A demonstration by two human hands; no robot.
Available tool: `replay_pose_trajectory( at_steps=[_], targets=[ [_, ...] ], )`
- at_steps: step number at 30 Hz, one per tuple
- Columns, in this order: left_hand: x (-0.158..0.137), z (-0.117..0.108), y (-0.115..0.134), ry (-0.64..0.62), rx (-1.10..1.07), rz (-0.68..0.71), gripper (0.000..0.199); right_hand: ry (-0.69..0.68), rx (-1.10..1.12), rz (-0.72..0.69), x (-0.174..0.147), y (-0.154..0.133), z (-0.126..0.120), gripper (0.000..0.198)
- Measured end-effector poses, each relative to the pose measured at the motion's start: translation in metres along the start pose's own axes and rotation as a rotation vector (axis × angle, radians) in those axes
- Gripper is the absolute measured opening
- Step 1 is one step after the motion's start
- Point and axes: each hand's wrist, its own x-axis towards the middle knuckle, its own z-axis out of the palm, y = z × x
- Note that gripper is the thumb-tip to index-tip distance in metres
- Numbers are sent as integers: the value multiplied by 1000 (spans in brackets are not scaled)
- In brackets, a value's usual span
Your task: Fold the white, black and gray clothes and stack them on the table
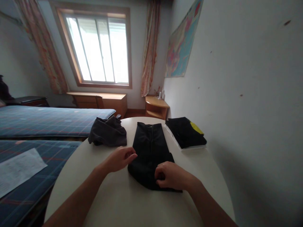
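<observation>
A pair of black trousers (151, 142) lies folded on a round white table (113, 201), waistband at the far end. The near part is doubled over, and its lower edge slants out to the right. My left hand (120, 159) is at the left edge of the trousers, fingers loosely bent and the thumb apart from them. Over the near right part, my right hand (171, 175) has its fingers curled against the black cloth; what lies between fingertips and thumb is partly hidden.
A crumpled dark grey garment (107, 132) sits at the table's far left. At the far right, folded black clothing (182, 132) with a yellow patch rests on something white. Beds with plaid covers (56, 121) stand left, one bearing a paper sheet (21, 170). A wall (248, 126) rises on the right.
</observation>
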Motion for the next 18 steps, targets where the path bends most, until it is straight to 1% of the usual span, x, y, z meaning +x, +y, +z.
replay_pose_trajectory(
  at_steps=[2,4,5,6,7,8,9,12,13,14,16,18],
  targets=[
    [1,2,-2,8,-18,-18,31,-144,88,20,-2,-3,0,14],
    [0,4,-2,-33,-14,-6,28,-297,189,16,-5,-4,0,15],
    [0,6,-2,-69,-5,3,28,-356,227,5,-5,-4,0,19],
    [0,8,0,-108,9,10,31,-392,255,-5,-6,-4,0,23],
    [-1,9,2,-143,28,14,35,-399,271,-6,-7,-2,-1,27],
    [-1,11,4,-172,52,15,38,-374,276,6,-7,1,-2,29],
    [-2,12,6,-197,72,16,40,-315,265,29,-7,4,-4,30],
    [-2,18,13,-246,97,17,38,-5,162,89,-8,17,-11,24],
    [-2,20,14,-254,96,21,36,87,123,86,-8,21,-13,23],
    [-2,22,15,-260,94,27,35,152,92,74,-8,24,-14,24],
    [-2,25,16,-271,97,38,34,185,59,46,-7,29,-13,27],
    [-1,28,17,-278,114,41,33,162,42,42,-5,31,-10,27]
  ],
)
